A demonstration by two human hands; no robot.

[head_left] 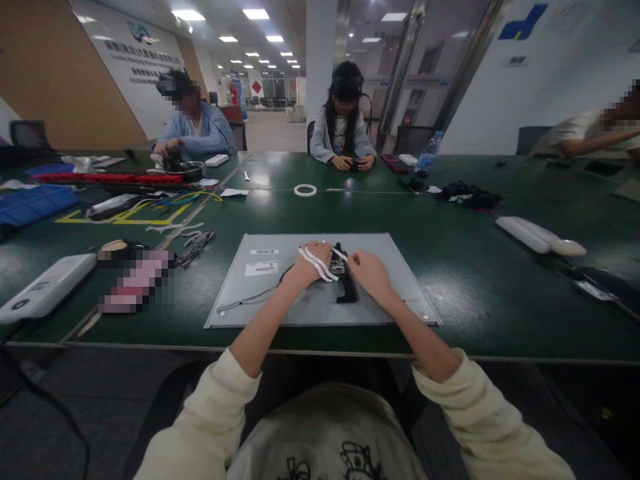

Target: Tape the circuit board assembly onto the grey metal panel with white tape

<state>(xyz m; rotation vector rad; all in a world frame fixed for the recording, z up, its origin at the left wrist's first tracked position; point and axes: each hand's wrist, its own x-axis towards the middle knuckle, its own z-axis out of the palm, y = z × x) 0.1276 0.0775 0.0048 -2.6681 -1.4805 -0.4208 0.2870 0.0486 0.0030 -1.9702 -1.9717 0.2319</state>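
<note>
A grey metal panel (380, 280) lies flat on the green table in front of me, with white labels at its upper left and a thin cable running off to the left. A black bracket (347, 288) with a small circuit part sits near its middle. My left hand (311, 261) rests on the panel with white tape strips (317, 262) across its back, fingers curled at the bracket. My right hand (369, 271) is closed in a pinch on a strip of white tape by the bracket's top.
A roll of white tape (305, 190) lies further back. White devices sit at the far left (46, 285) and right (530, 235). Glasses (196, 245), cables and a blue tray (30, 203) lie at the left. Three other people sit around the table.
</note>
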